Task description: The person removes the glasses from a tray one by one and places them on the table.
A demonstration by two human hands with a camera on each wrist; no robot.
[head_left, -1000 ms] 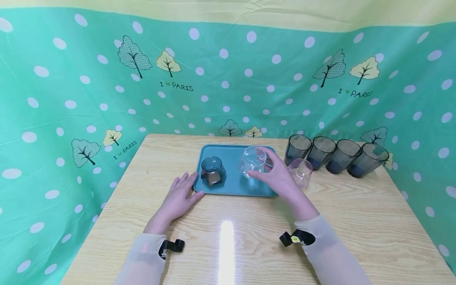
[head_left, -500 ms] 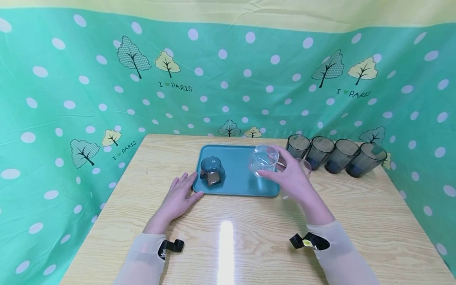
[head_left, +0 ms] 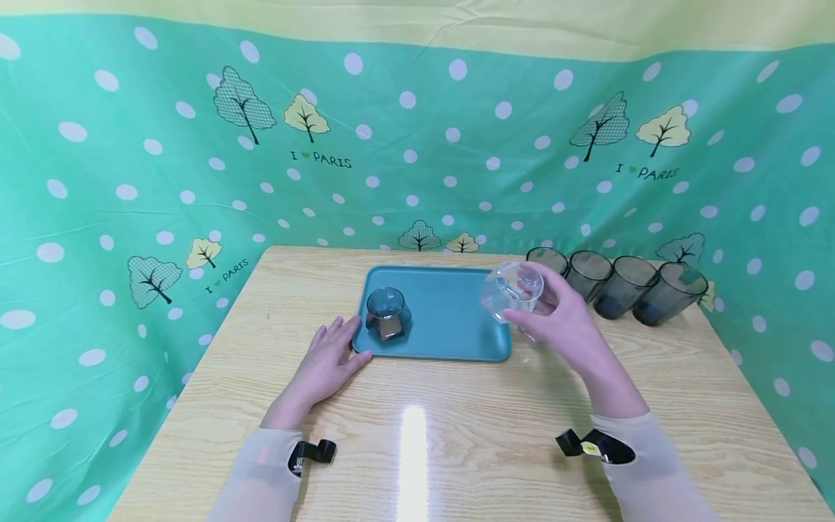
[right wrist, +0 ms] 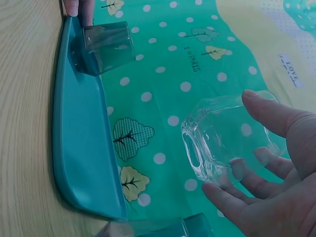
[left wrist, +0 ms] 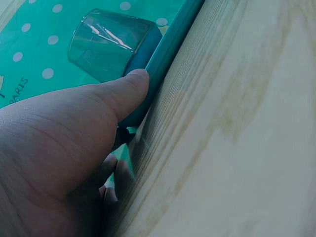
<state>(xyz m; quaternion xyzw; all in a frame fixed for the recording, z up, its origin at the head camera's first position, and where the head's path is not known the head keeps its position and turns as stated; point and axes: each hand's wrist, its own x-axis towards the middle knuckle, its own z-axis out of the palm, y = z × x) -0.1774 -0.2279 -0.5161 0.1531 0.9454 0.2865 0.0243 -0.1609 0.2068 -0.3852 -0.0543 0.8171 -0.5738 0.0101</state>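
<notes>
My right hand [head_left: 566,308] grips a clear glass [head_left: 512,290] between thumb and fingers, above the right end of a blue tray [head_left: 443,312]. In the right wrist view the clear glass [right wrist: 222,136] is tilted and off the surface. A short smoky glass [head_left: 387,312] stands at the tray's left end. My left hand [head_left: 326,362] lies at the tray's left front corner, its thumb touching the rim in the left wrist view. A second clear glass [head_left: 531,335] is mostly hidden behind my right hand; part of that glass [right wrist: 158,228] shows low in the right wrist view.
Several tall smoky glasses [head_left: 626,286] stand in a row at the back right of the wooden table [head_left: 483,442]. A green dotted cloth [head_left: 417,145] hangs behind and along both sides. Each sleeve wears a wrist camera.
My right hand has carried the clear glass rightward, from over the middle-right of the tray to its right edge, and now covers most of the second clear glass. The left hand stays still.
</notes>
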